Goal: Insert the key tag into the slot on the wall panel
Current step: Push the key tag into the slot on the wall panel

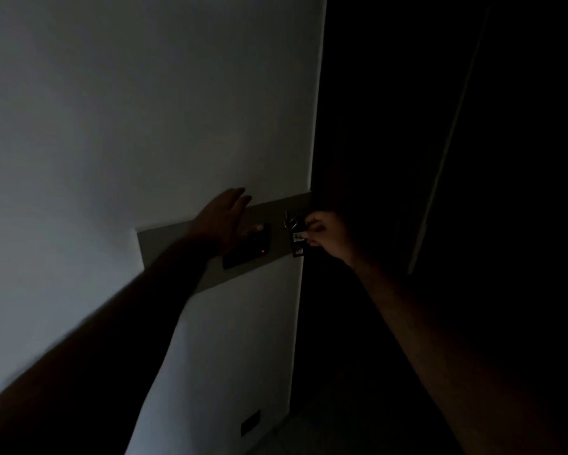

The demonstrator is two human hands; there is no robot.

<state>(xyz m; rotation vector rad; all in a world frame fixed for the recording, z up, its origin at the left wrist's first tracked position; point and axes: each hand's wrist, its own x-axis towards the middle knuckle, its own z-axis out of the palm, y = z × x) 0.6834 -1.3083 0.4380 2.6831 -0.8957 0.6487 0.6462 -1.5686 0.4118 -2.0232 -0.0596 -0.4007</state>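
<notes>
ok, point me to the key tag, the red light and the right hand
key tag (298,238): head view, on its white label.
red light (262,251): head view, on the glowing dot.
right hand (325,234): head view, on the knuckles.

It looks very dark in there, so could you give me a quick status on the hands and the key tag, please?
Left hand open, flat on dark switch plate. Right hand pinching key tag at wall panel. Slot too dark to see. Nothing blocking.

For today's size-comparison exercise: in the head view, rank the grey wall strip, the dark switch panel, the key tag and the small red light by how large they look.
Largest to smallest:
1. grey wall strip
2. dark switch panel, partly hidden by the left hand
3. key tag, held by the right hand
4. red light
</notes>
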